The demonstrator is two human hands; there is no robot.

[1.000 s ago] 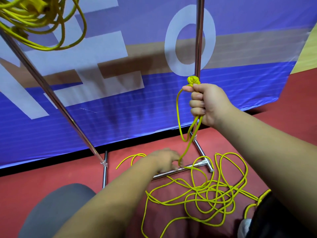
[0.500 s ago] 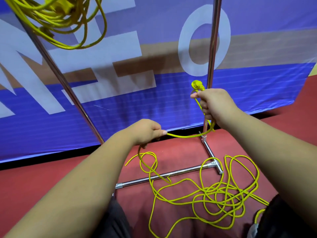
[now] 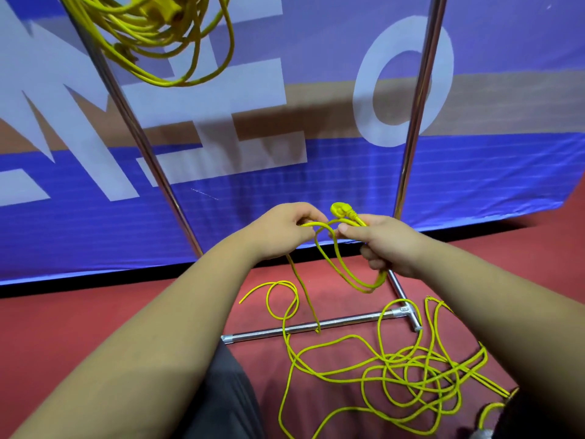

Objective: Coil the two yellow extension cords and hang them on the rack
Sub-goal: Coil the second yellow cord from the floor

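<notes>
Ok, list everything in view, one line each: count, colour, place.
rack: one, silver, two poles and a floor bar, centre
banner: one, blue with white letters, behind the rack
floor: red, underneath
hung cord: one, yellow, coiled, top left by the left pole
loose cord: one, yellow, tangled on the floor lower right, one end lifted
plug: one, yellow, on that lifted end
trousers: dark grey, bottom centre
left hand: pinches the loose cord
right hand: grips its loops
</notes>
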